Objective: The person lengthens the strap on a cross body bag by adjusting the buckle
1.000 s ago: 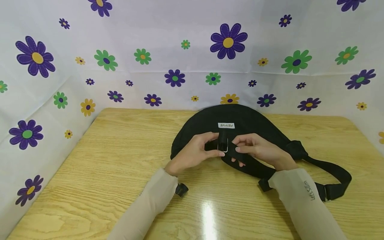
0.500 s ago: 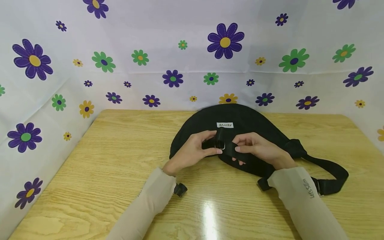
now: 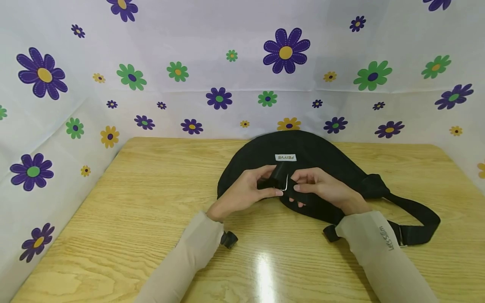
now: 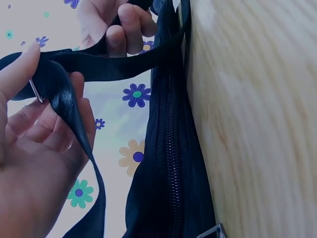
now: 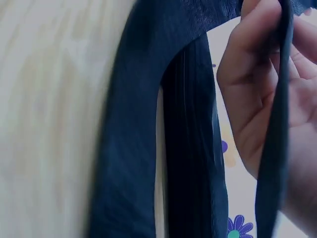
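A black waist bag (image 3: pixel 314 147) with a white label (image 3: pixel 286 158) lies on the wooden table. My left hand (image 3: pixel 242 191) pinches a thin metal slider buckle (image 4: pixel 36 91) between thumb and fingers, with black webbing strap (image 4: pixel 119 67) threaded at it. Just right of the buckle, my right hand (image 3: pixel 327 189) pinches the strap between thumb and fingers. In the left wrist view one strap length hangs down past my left fingers, and another runs across to the bag. The bag's zipper (image 4: pixel 173 158) runs along its edge. Folded webbing hides part of the buckle.
A long strap loop (image 3: pixel 420 210) with a second slider extends from the bag's right end. A black strap end (image 3: pixel 229 240) pokes out beside my left sleeve, and another black piece (image 3: pixel 331 233) lies by my right cuff. A flower-patterned cloth (image 3: pixel 151 42) stands behind the table (image 3: pixel 159 176).
Between my hands the strap fold and the buckle have tilted. My right hand has shifted slightly left, nearer the buckle, while the bag stays about where it was.
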Demonstrator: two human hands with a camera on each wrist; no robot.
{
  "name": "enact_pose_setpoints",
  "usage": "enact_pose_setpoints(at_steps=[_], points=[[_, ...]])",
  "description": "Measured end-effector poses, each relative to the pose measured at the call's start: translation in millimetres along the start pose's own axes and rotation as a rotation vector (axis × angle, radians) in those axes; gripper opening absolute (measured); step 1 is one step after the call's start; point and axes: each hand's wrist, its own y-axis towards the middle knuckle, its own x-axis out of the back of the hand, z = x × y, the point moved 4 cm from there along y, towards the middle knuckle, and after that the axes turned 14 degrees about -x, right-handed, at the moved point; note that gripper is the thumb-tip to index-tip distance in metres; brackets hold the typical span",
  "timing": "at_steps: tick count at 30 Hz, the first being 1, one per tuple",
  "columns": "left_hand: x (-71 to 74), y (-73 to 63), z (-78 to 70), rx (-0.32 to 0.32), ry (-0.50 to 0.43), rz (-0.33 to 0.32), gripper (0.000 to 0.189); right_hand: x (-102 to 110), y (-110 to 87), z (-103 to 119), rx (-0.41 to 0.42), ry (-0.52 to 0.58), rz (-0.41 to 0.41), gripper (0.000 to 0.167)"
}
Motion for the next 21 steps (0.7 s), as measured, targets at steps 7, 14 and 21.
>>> enact_pose_setpoints(at_steps=[7, 14, 21], points=[[-5.0, 0.7, -0.1, -0.05, -0.004, 0.022, 0.033, -6, 2.8, 7, -0.008, -0.014, -0.056, 0.013], [-5.3, 0.2, -2.6, -0.077, 0.025, 0.015, 0.031, -10, 4.0, 12, 0.015, 0.012, -0.092, 0.01], [-5.5, 0.6, -0.7, -0.033, 0.086, 0.025, 0.035, -9, 1.6, 11, 0.062, 0.101, -0.054, 0.025]])
